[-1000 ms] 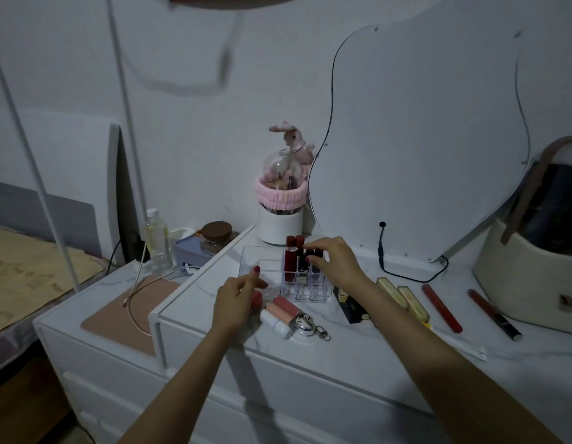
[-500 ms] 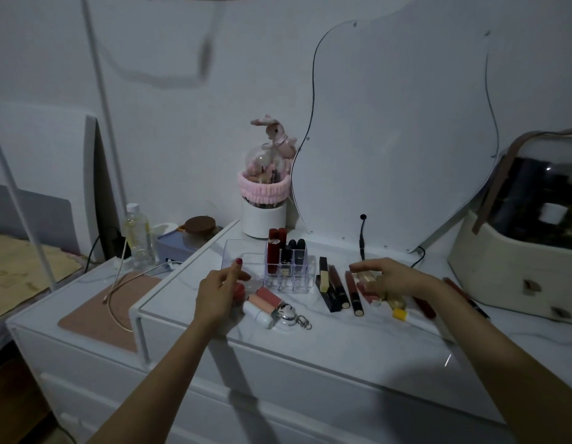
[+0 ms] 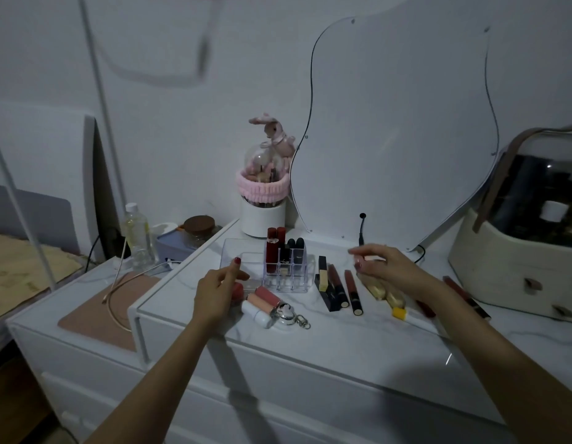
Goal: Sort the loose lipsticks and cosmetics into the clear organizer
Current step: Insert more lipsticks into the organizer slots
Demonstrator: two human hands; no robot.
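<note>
Scene: A person sorted cosmetics on a white marble-look tabletop in dim light.
Organizer: The clear organizer stood upright near the middle of the tabletop, with red tubes and dark-capped lipsticks already in its back slots; the front slots appeared empty.
Right hand: The right hand hovered above the loose gold-cased lipsticks, its fingers pinching what looked like a small pale item, too blurred to name.
Left hand: The left hand rested just left of the organizer, fingers loosely curled beside a red piece; whether they gripped it could not be told.
Loose items: Dark tubes lay just right of the organizer, and pink tubes with a keyring charm lay in front.
Risk: The light organizer could likely tip or slide if a tube were pushed in at an angle, and round tubes could roll off the edge if brushed by a sleeve or wrist.
</note>
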